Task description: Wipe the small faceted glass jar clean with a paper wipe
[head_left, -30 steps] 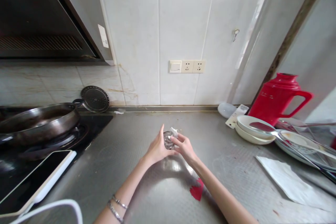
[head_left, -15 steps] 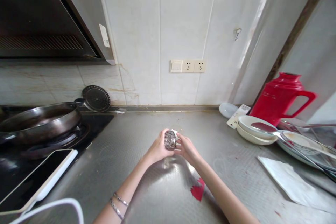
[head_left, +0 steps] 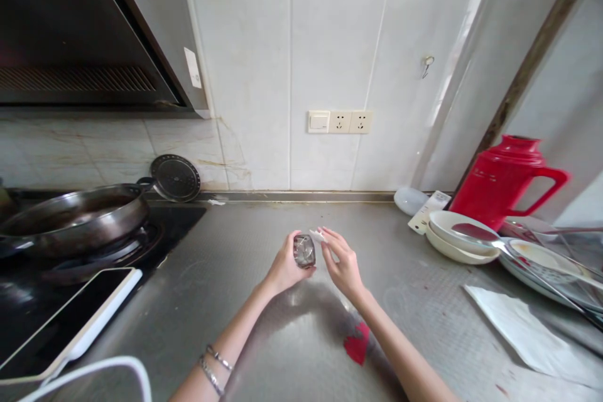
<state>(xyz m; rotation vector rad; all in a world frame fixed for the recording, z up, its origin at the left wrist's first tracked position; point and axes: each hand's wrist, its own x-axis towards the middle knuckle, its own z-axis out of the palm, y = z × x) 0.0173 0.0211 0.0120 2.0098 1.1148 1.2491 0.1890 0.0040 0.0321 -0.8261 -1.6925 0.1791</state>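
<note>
My left hand (head_left: 284, 269) is wrapped round a small faceted glass (head_left: 304, 251), greyish and see-through, lifted over the steel counter. Its rounded-square end faces me. Between the fingertips of my right hand (head_left: 343, 260) is a crumpled bit of white tissue (head_left: 317, 236), close to the glass's upper right edge. Whether the tissue touches the glass I cannot tell. A torn scrap of red material (head_left: 357, 343) lies on the counter beside my right forearm.
At left, a steel pan (head_left: 80, 217) sits on the black hob, near a phone (head_left: 70, 320) with a white cable. A red thermos (head_left: 504, 182), stacked bowls (head_left: 459, 251) and a folded white cloth (head_left: 527, 333) occupy the right side. A dark perforated disc (head_left: 175, 178) leans on the wall.
My right hand has moved off the glass's side, up and slightly right, with the white tissue now showing in its fingers. My left hand still grips the glass.
</note>
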